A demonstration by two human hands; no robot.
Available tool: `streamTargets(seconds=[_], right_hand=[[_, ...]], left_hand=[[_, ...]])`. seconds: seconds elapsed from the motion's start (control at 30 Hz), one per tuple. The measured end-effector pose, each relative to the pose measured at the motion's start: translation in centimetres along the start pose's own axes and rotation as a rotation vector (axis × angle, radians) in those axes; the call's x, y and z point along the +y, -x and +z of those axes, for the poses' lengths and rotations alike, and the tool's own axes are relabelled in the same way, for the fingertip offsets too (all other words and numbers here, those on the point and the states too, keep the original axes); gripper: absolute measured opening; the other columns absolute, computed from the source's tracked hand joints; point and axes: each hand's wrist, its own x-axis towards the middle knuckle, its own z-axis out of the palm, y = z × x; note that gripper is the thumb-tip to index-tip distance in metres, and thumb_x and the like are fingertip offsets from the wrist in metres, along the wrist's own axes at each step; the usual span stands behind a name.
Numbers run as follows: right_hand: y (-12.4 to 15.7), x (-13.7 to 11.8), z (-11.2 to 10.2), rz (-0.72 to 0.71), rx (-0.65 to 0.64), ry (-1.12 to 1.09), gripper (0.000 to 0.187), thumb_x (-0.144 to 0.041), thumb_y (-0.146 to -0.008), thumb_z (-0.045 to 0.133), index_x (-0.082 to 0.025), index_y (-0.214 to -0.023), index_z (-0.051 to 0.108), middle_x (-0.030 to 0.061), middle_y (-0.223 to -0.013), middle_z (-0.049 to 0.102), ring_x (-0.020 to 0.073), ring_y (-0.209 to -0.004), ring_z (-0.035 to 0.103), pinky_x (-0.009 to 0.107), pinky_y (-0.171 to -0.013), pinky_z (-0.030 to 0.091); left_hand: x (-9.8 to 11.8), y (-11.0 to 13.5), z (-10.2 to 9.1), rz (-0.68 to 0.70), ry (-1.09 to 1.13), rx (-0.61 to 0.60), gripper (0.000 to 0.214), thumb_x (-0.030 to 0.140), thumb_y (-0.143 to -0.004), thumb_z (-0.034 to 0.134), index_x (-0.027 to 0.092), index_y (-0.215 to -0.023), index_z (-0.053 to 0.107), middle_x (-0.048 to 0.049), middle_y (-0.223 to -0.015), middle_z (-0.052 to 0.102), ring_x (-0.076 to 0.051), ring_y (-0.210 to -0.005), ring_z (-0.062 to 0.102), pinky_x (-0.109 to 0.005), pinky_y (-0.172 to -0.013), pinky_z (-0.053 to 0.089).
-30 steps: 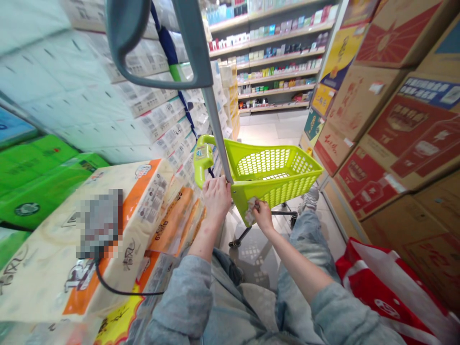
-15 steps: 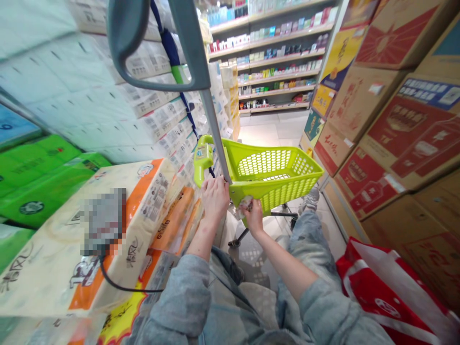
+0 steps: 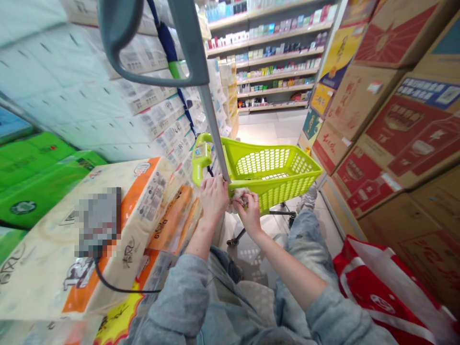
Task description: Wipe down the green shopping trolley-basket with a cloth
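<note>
My left hand curls at the foot of the grey pole of a lime-green shopping trolley, where the pole meets the basket's near rim. Between my hands sits a crumpled pale piece of tissue or paper. My right hand pinches it against the basket's outer side. The trolley's grey loop handle rises above, and a lime grip stands at the basket's left corner.
Packs of toilet paper are stacked on the left. Printed cardboard cartons wall the right side, and a red-and-white plastic bag lies at lower right. Product shelves stand ahead beyond a tiled floor.
My right hand has moved left and slightly up, bringing the crumpled piece closer to my left hand. The trolley has shifted only slightly.
</note>
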Motion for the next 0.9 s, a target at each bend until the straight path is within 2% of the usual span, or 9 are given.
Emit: streamTargets(seconds=[0.1, 0.23, 0.37, 0.47, 0.6, 0.77, 0.83, 0.9], right_hand=[[0.7, 0.3, 0.7, 0.022, 0.032, 0.008, 0.012, -0.019, -0.080, 0.052, -0.020, -0.092, 0.055, 0.0084, -0.104, 0.049, 0.0211, -0.100, 0.053, 0.035, -0.088, 0.046], [3.1, 3.0, 1.7, 0.100, -0.052, 0.048, 0.017, -0.009, -0.071, 0.049, -0.020, -0.084, 0.054, 0.0067, -0.098, 0.050, 0.0195, -0.091, 0.054, 0.035, -0.084, 0.047], [5.5, 4.9, 2.4, 0.182, -0.156, 0.069, 0.026, -0.009, -0.069, 0.046, -0.019, -0.090, 0.057, 0.0057, -0.094, 0.053, 0.0181, -0.083, 0.056, 0.035, -0.080, 0.049], [5.9, 4.7, 2.3, 0.216, -0.155, 0.062, 0.020, -0.012, -0.071, 0.046, -0.019, -0.086, 0.057, 0.0065, -0.092, 0.053, 0.0194, -0.083, 0.056, 0.037, -0.080, 0.049], [3.7, 2.5, 1.0, 0.077, -0.028, 0.002, 0.018, -0.016, -0.078, 0.046, -0.020, -0.091, 0.057, 0.0085, -0.099, 0.051, 0.0216, -0.095, 0.055, 0.039, -0.086, 0.048], [-0.8, -0.8, -0.8, -0.094, 0.161, 0.045, 0.027, -0.026, -0.089, 0.043, -0.020, -0.112, 0.056, 0.0134, -0.115, 0.049, 0.0250, -0.115, 0.047, 0.046, -0.100, 0.040], [-2.3, -1.4, -1.2, -0.146, 0.144, 0.096, 0.032, -0.028, -0.092, 0.041, -0.021, -0.119, 0.057, 0.0144, -0.121, 0.048, 0.0260, -0.118, 0.045, 0.048, -0.101, 0.039], [-3.4, -1.2, -1.5, -0.214, 0.072, 0.144, 0.034, -0.028, -0.094, 0.039, -0.022, -0.121, 0.058, 0.0138, -0.124, 0.049, 0.0260, -0.117, 0.045, 0.048, -0.102, 0.038]], left_hand=[[-0.1, 0.0, 0.0, 0.005, -0.011, 0.001, 0.028, 0.029, -0.095, 0.036, 0.016, -0.102, 0.059, -0.0101, -0.087, 0.067, -0.025, -0.095, 0.057, -0.039, -0.095, 0.032], [-0.1, 0.0, 0.0, 0.005, -0.016, 0.007, 0.026, 0.029, -0.094, 0.036, 0.017, -0.100, 0.059, -0.0095, -0.086, 0.067, -0.025, -0.093, 0.057, -0.039, -0.095, 0.032], [0.1, 0.0, -0.1, 0.000, -0.011, 0.003, 0.027, 0.029, -0.095, 0.035, 0.017, -0.100, 0.059, -0.0101, -0.086, 0.067, -0.025, -0.094, 0.057, -0.040, -0.095, 0.032], [0.2, 0.0, -0.1, 0.009, -0.018, 0.010, 0.028, 0.030, -0.095, 0.035, 0.017, -0.103, 0.059, -0.0103, -0.086, 0.067, -0.025, -0.094, 0.057, -0.040, -0.095, 0.032], [0.5, 0.1, 0.0, 0.008, 0.006, 0.010, 0.030, 0.030, -0.095, 0.034, 0.017, -0.107, 0.058, -0.0113, -0.089, 0.067, -0.025, -0.097, 0.057, -0.040, -0.095, 0.032], [0.7, 0.1, 0.0, 0.017, 0.005, 0.010, 0.031, 0.029, -0.095, 0.033, 0.016, -0.107, 0.058, -0.0113, -0.089, 0.067, -0.025, -0.097, 0.057, -0.039, -0.095, 0.031], [0.6, 0.1, 0.0, 0.025, -0.005, 0.015, 0.030, 0.028, -0.095, 0.033, 0.016, -0.107, 0.058, -0.0109, -0.089, 0.067, -0.025, -0.097, 0.057, -0.039, -0.096, 0.031], [0.5, 0.1, -0.1, 0.027, -0.010, 0.013, 0.030, 0.028, -0.095, 0.033, 0.017, -0.107, 0.058, -0.0107, -0.089, 0.067, -0.025, -0.097, 0.057, -0.039, -0.095, 0.031]])
